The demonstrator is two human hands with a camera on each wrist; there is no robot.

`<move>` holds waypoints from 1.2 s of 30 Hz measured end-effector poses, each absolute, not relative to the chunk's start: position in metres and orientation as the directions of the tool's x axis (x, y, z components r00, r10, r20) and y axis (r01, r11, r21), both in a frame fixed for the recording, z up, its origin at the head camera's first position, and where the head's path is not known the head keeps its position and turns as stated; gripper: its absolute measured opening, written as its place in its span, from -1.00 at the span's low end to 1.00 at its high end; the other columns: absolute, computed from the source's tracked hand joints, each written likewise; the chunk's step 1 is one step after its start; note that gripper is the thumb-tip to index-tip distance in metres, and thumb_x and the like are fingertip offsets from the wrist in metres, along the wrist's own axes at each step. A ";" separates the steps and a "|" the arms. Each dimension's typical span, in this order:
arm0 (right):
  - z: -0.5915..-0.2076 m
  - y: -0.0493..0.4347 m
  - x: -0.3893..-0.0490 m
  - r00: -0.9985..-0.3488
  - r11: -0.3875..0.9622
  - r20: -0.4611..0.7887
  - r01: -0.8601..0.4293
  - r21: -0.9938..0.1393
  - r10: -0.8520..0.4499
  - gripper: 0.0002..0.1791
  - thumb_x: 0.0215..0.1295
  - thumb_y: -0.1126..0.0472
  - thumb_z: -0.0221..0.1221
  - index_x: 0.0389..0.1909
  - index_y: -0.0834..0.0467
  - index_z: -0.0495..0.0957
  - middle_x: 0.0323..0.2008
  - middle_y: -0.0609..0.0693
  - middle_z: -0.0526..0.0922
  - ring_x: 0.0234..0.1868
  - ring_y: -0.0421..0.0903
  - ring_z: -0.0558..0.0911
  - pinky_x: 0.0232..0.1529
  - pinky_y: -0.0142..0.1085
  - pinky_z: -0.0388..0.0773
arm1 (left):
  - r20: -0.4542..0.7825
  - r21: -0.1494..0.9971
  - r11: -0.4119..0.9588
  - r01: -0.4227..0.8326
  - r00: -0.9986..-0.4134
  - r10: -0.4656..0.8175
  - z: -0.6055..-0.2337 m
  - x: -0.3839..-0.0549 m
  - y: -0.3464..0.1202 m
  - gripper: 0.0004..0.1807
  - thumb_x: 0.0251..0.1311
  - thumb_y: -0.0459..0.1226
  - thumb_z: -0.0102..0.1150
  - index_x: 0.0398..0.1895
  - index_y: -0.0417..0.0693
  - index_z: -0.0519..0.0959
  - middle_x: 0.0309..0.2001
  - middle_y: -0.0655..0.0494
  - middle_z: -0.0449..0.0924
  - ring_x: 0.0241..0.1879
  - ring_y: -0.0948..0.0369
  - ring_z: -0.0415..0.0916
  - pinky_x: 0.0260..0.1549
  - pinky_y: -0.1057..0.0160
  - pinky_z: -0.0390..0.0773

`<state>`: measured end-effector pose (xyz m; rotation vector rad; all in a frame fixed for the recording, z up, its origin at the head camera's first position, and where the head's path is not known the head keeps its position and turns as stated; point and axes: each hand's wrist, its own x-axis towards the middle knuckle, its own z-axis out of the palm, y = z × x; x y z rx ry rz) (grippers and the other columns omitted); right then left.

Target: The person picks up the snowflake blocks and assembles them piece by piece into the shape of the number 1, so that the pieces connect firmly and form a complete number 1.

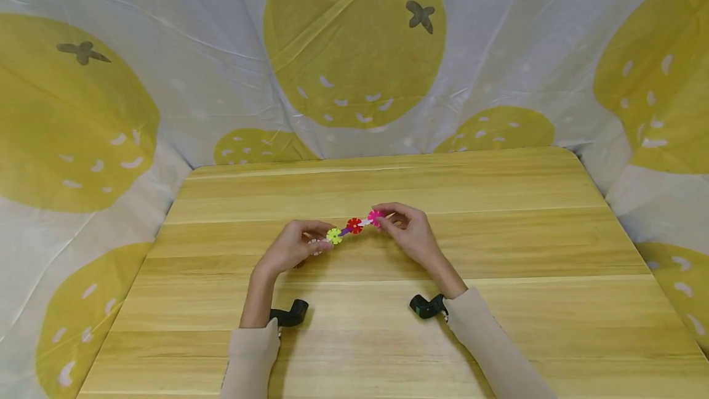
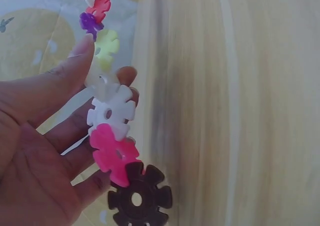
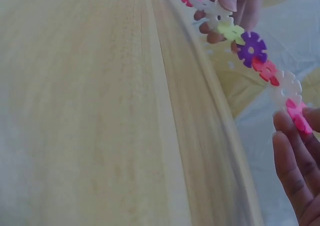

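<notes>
A chain of notched plastic snowflake discs stretches between the two hands, held up over the table. My left hand (image 1: 284,249) grips it with thumb and fingers near a white disc (image 2: 125,111). Past that grip hang a pink disc (image 2: 107,158) and a dark brown disc (image 2: 155,198) at the chain's end. Between the hands run a yellow disc (image 1: 334,236), a purple disc (image 3: 256,42), a red disc (image 1: 354,225) and another white disc (image 3: 294,86). At the other end, my right hand (image 1: 414,236) pinches a pink disc (image 3: 298,120).
A light wooden table (image 1: 354,337) lies below the hands. Black devices (image 1: 292,313) sit at both wrists, below the sleeves' cuffs. Behind the table hangs a white cloth (image 1: 221,66) printed with large yellow fruit.
</notes>
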<state>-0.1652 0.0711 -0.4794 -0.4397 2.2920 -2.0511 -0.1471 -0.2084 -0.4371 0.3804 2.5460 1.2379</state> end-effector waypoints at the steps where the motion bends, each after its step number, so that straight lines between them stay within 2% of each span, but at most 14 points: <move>1: -0.479 0.071 -0.165 -0.960 0.082 0.162 -0.184 -0.979 -0.229 -0.70 0.42 0.30 0.30 0.11 0.25 0.68 -0.03 0.23 0.71 -0.21 0.29 0.74 -0.22 -0.09 0.76 | -0.130 0.795 0.596 0.113 -0.928 0.350 -0.437 -0.147 -0.208 -0.60 0.28 -0.29 0.41 0.17 -0.18 0.68 -0.03 -0.08 0.74 -0.03 0.07 0.64 -0.09 0.21 0.63; 4: -0.480 0.071 -0.166 -0.961 0.062 0.160 -0.177 -0.982 -0.224 -0.64 0.40 0.29 0.31 0.16 0.30 0.64 0.03 0.23 0.67 -0.21 0.28 0.72 -0.24 -0.18 0.75 | -0.095 0.798 0.587 0.136 -0.934 0.345 -0.436 -0.147 -0.205 -0.60 0.26 -0.29 0.43 0.16 -0.16 0.69 -0.03 -0.06 0.75 -0.04 0.09 0.64 -0.09 0.21 0.63; 10: -0.482 0.071 -0.169 -0.968 0.028 0.172 -0.180 -0.983 -0.181 -0.57 0.34 0.31 0.36 0.21 0.30 0.60 0.10 0.20 0.68 -0.18 -0.17 0.70 -0.28 -0.43 0.67 | -0.052 0.807 0.572 0.149 -0.946 0.320 -0.435 -0.147 -0.196 -0.59 0.20 -0.27 0.49 0.13 -0.04 0.72 -0.04 0.04 0.77 -0.08 0.14 0.61 -0.13 0.21 0.61; 13: -0.483 0.072 -0.170 -0.968 -0.009 0.190 -0.191 -0.982 -0.166 -0.55 0.34 0.35 0.35 0.23 0.32 0.58 0.13 0.24 0.67 -0.15 -0.24 0.69 -0.23 -0.43 0.69 | -0.028 0.813 0.559 0.161 -0.949 0.315 -0.434 -0.147 -0.191 -0.60 0.17 -0.27 0.51 0.10 -0.05 0.74 -0.04 0.06 0.76 -0.08 0.13 0.60 -0.16 0.21 0.61; 16: -0.484 0.073 -0.171 -0.966 -0.043 0.202 -0.198 -0.979 -0.158 -0.53 0.35 0.38 0.33 0.27 0.32 0.56 0.21 0.28 0.62 -0.06 -0.20 0.70 -0.10 -0.41 0.71 | -0.001 0.822 0.542 0.176 -0.951 0.309 -0.435 -0.147 -0.186 -0.60 0.14 -0.29 0.53 0.08 -0.06 0.75 -0.06 0.05 0.75 -0.08 0.12 0.58 -0.19 0.21 0.63; 19: -0.483 0.073 -0.171 -0.965 -0.066 0.210 -0.202 -0.977 -0.155 -0.50 0.36 0.41 0.31 0.31 0.31 0.53 0.30 0.29 0.56 0.05 -0.05 0.70 0.00 -0.42 0.69 | 0.022 0.826 0.531 0.187 -0.953 0.302 -0.435 -0.147 -0.181 -0.57 0.13 -0.33 0.53 0.11 -0.07 0.74 -0.08 0.04 0.73 -0.09 0.11 0.56 -0.18 0.21 0.64; 25: -0.484 0.071 -0.171 -0.962 -0.076 0.222 -0.213 -0.974 -0.156 -0.45 0.39 0.41 0.27 0.39 0.29 0.47 0.40 0.31 0.48 0.20 0.20 0.64 0.09 -0.47 0.64 | 0.032 0.825 0.531 0.194 -0.954 0.298 -0.436 -0.147 -0.174 -0.47 0.13 -0.34 0.53 0.22 -0.09 0.68 -0.09 0.02 0.69 -0.10 0.12 0.53 -0.13 0.23 0.63; 33: -0.484 0.071 -0.171 -0.960 -0.030 0.203 -0.201 -0.979 -0.192 -0.39 0.47 0.35 0.22 0.50 0.18 0.37 0.51 0.15 0.38 0.29 0.16 0.59 0.17 -0.49 0.59 | 0.033 0.843 0.499 0.202 -0.945 0.325 -0.440 -0.147 -0.170 -0.44 0.15 -0.36 0.51 0.26 -0.05 0.65 -0.13 0.00 0.65 -0.08 0.10 0.50 -0.14 0.21 0.65; 36: -0.483 0.070 -0.171 -0.958 0.008 0.204 -0.210 -0.978 -0.203 -0.37 0.48 0.32 0.21 0.53 0.17 0.33 0.53 0.12 0.35 0.32 0.17 0.57 0.22 -0.42 0.59 | 0.036 0.847 0.492 0.202 -0.945 0.326 -0.441 -0.147 -0.170 -0.45 0.15 -0.36 0.50 0.26 -0.03 0.66 -0.12 -0.01 0.64 -0.08 0.10 0.49 -0.15 0.20 0.64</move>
